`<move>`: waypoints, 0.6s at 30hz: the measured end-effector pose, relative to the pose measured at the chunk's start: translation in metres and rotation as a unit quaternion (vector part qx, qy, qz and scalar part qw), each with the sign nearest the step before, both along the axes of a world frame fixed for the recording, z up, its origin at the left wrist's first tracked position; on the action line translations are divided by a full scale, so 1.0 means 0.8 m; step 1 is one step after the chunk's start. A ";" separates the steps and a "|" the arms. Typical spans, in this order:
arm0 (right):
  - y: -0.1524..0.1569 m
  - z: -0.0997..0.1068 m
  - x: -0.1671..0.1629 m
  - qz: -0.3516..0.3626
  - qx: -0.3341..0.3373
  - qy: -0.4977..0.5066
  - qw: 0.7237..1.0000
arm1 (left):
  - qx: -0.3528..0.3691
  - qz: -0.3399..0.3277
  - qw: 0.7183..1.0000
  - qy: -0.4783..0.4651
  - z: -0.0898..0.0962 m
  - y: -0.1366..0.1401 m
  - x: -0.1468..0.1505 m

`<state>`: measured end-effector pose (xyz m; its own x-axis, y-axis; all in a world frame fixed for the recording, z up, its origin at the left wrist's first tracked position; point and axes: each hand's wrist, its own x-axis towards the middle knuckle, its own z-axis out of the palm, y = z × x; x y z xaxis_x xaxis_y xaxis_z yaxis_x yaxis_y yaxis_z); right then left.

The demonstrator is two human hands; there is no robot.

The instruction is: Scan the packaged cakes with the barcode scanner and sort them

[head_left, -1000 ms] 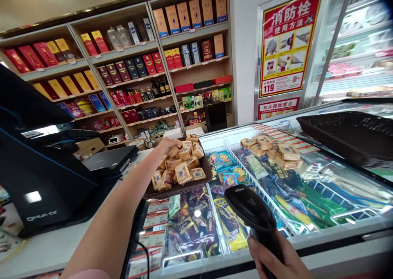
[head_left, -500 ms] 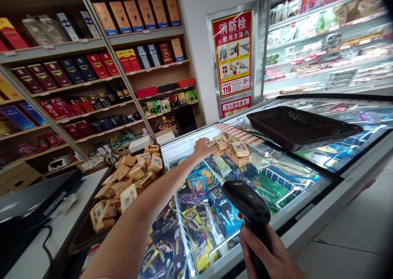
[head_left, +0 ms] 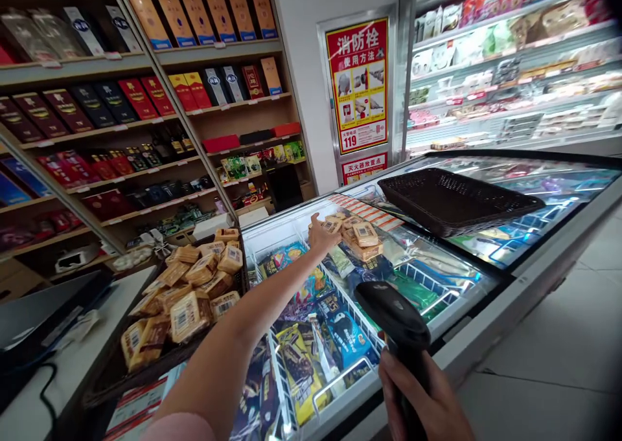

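On top of the freezer's glass lid (head_left: 437, 285), the left hand (head_left: 321, 235) reaches far forward, arm stretched out, and its fingers (head_left: 331, 227) close on one packet at the near edge of a small pile of wrapped snack packets (head_left: 359, 237). How tightly that packet is held cannot be told at this range. The pile lies on the glass just ahead and to the right of those fingers, and a dark flat basket (head_left: 451, 198), empty side up, rests on the lid further to their right, apart from the pile.

Nearer the person and well back from the left fingers, the right hand (head_left: 427, 405) is wrapped around the handle of a black barcode scanner (head_left: 393, 315), fingers pressed together about the grip, the scanner's head pointing up and forward over the freezer edge.

Left of the outstretched arm, a second basket (head_left: 111, 379) heaped with the same kind of labelled packets sits on the bench (head_left: 29, 415). Under the glass, below both hands, lie bright ice-cream wrappers in wire compartments. Shelves of boxed goods (head_left: 146, 104) fill the wall beyond the left fingers.
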<state>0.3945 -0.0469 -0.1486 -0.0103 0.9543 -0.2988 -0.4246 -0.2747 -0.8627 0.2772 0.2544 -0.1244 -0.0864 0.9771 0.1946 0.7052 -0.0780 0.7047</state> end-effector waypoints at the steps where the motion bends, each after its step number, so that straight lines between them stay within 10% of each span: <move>1: -0.004 0.003 -0.004 0.009 0.005 -0.004 1.000 | 0.018 -0.017 1.000 -0.006 0.003 -0.015 -0.014; 8: -0.038 0.046 -0.058 0.035 0.052 0.019 0.998 | 0.125 -0.143 0.982 0.007 0.032 -0.160 -0.131; 18: -0.078 0.072 -0.129 0.119 0.066 0.039 0.990 | 0.171 -0.131 0.976 0.037 0.040 -0.295 -0.238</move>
